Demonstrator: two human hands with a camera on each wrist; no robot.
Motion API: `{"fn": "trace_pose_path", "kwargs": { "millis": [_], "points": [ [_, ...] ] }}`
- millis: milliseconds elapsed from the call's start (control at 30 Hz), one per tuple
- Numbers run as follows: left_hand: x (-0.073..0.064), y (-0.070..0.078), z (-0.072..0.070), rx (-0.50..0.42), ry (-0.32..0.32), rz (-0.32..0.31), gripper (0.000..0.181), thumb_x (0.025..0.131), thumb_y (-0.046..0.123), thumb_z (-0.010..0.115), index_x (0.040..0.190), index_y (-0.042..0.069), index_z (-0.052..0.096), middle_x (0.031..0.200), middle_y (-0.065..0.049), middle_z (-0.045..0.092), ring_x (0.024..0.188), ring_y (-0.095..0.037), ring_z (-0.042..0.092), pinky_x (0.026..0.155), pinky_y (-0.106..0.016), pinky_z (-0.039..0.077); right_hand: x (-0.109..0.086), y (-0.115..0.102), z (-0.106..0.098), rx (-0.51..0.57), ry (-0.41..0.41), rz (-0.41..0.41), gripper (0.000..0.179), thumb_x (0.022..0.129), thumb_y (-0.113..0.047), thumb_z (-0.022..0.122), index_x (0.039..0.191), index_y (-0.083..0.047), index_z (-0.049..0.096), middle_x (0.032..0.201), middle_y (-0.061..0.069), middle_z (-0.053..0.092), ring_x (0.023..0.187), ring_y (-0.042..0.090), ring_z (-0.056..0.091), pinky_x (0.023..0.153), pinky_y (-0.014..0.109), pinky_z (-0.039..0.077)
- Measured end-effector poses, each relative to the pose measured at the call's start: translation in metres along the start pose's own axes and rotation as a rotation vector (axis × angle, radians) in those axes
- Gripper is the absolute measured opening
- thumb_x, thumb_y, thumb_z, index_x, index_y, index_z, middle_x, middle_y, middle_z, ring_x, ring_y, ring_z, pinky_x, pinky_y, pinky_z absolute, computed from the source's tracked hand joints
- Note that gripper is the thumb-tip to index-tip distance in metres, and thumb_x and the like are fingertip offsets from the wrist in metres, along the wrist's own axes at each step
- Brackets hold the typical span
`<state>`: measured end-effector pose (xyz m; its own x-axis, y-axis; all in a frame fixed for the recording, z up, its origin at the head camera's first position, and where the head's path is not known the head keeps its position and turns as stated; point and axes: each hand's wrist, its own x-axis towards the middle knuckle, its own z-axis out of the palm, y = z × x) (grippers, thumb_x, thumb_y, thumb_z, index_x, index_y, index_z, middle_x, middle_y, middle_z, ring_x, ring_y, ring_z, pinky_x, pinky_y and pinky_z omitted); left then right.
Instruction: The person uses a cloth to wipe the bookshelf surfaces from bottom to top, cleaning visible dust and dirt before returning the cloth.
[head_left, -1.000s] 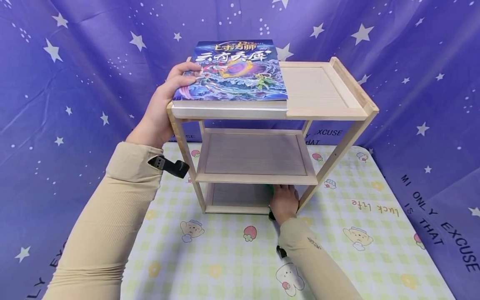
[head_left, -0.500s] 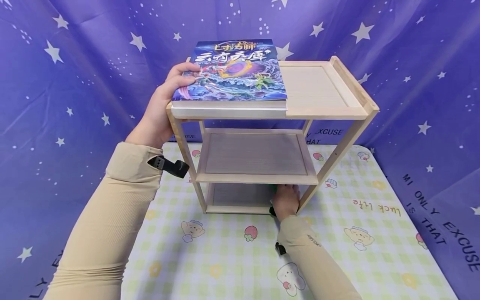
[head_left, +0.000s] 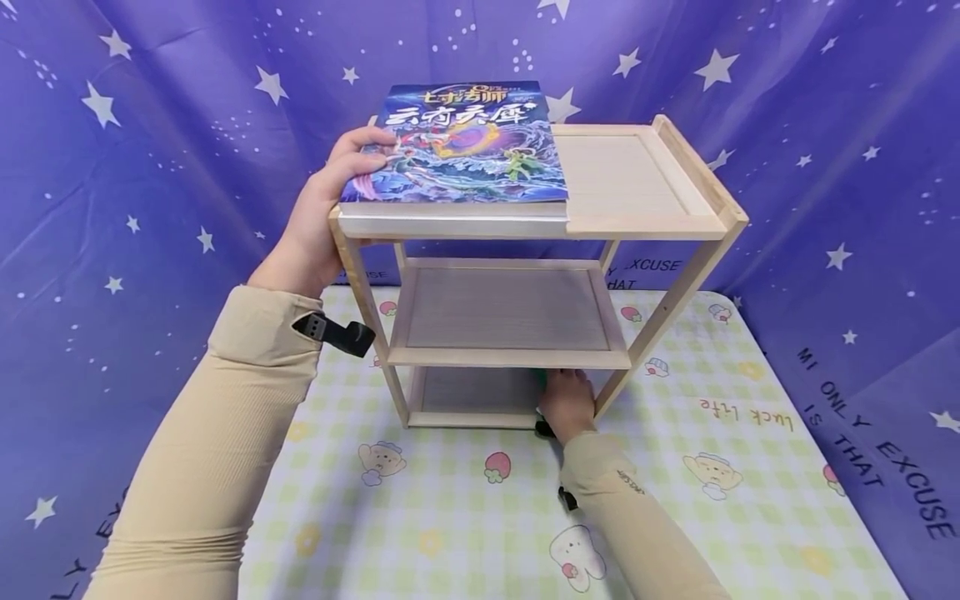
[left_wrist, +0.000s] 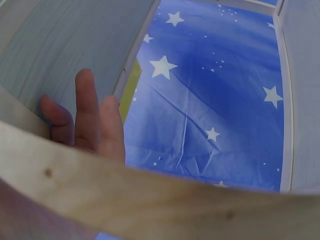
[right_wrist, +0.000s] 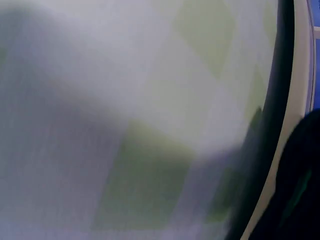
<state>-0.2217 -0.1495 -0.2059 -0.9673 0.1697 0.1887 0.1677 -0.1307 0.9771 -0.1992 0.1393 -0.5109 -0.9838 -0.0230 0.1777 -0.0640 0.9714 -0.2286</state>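
Observation:
A three-tier wooden shelf (head_left: 510,357) stands on the table. A thick book (head_left: 461,154) with a blue illustrated cover lies on the left of its top tier. My left hand (head_left: 318,204) grips the top tier's left end, with thumb and forefinger over the book's edge. In the left wrist view, three fingers (left_wrist: 87,112) reach beneath that top board. My right hand (head_left: 567,402) reaches into the lowest tier at its right front. A sliver of a green thing (head_left: 541,379) shows beside its fingers. The fingertips are hidden under the middle tier, so the grasp cannot be made out.
A pale green checked cloth (head_left: 465,517) with cartoon prints covers the table. Purple star-printed curtain (head_left: 825,208) hangs behind and on both sides. In the right wrist view a dark object (right_wrist: 300,185) with a green streak sits at the lower right, unclear in kind.
The whole scene shifts slightly left in the head view. Both hands, the book and the shelf keep nearly the same places; the right hand shifts only slightly.

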Motion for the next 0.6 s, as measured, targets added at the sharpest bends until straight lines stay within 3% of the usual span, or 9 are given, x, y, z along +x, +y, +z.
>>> {"fn": "trace_pose_path", "kwargs": {
  "millis": [133, 400, 600],
  "points": [
    [-0.001, 0.0, 0.0, -0.002, 0.007, 0.006, 0.022, 0.095, 0.026, 0.048, 0.114, 0.031, 0.057, 0.16, 0.02, 0.018, 0.141, -0.022, 0.029, 0.104, -0.032, 0.03, -0.006, 0.002, 0.002, 0.005, 0.045, -0.093, 0.048, 0.081, 0.002, 0.064, 0.129, 0.002, 0.06, 0.113, 0.025, 0.066, 0.1, 0.042, 0.064, 0.084, 0.052, 0.052],
    [-0.001, 0.001, 0.001, 0.0, 0.013, 0.009, 0.022, 0.095, 0.026, 0.047, 0.113, 0.03, 0.058, 0.161, 0.02, 0.016, 0.143, -0.02, 0.024, 0.108, -0.032, 0.029, -0.019, 0.006, 0.009, 0.041, 0.245, -0.207, 0.057, 0.074, 0.004, 0.064, 0.13, -0.001, 0.06, 0.119, 0.021, 0.066, 0.091, 0.041, 0.067, 0.075, 0.051, 0.054],
    [-0.001, 0.001, 0.001, -0.013, 0.01, 0.011, 0.022, 0.094, 0.027, 0.049, 0.114, 0.031, 0.058, 0.161, 0.02, 0.018, 0.138, -0.023, 0.031, 0.101, -0.032, 0.032, -0.025, 0.008, 0.01, 0.095, 0.259, -0.217, 0.05, 0.077, -0.001, 0.062, 0.127, 0.0, 0.061, 0.118, 0.021, 0.067, 0.096, 0.04, 0.067, 0.078, 0.051, 0.054]
  ]
}}
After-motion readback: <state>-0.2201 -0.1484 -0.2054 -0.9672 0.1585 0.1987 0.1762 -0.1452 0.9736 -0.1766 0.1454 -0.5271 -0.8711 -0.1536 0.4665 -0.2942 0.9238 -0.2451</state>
